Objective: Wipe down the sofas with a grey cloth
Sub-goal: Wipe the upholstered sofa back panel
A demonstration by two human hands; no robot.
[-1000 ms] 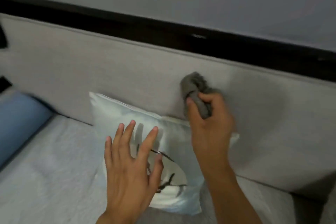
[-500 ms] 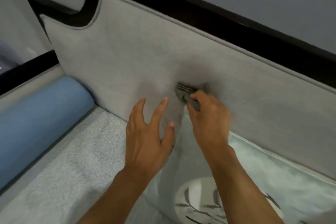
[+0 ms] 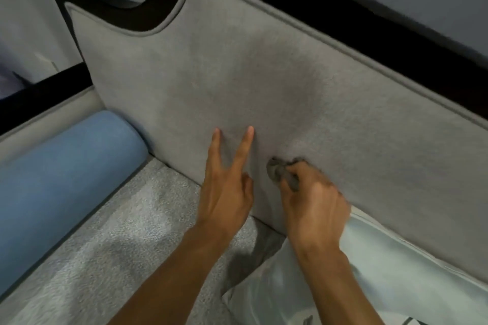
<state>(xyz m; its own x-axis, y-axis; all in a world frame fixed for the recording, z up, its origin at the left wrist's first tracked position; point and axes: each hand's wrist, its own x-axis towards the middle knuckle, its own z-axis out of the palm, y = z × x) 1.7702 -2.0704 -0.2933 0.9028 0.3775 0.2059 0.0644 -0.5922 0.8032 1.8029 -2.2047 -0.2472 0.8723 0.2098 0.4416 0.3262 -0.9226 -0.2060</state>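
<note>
The sofa's grey padded backrest fills the middle of the view, edged by a dark wooden frame. My right hand grips a bunched grey cloth and holds it against the lower part of the backrest. Only a small wad of the cloth shows past my fingers. My left hand is just left of it, with straight spread fingers whose tips touch the backrest fabric.
A blue bolster cushion lies along the left armrest. The light grey seat runs below my arms. A pale printed pillow leans against the backrest at lower right, under my right forearm.
The view has swung left along the sofa, so the pillow now sits at lower right. My right hand carried the cloth lower on the backrest. My left hand left the pillow and reached the backrest.
</note>
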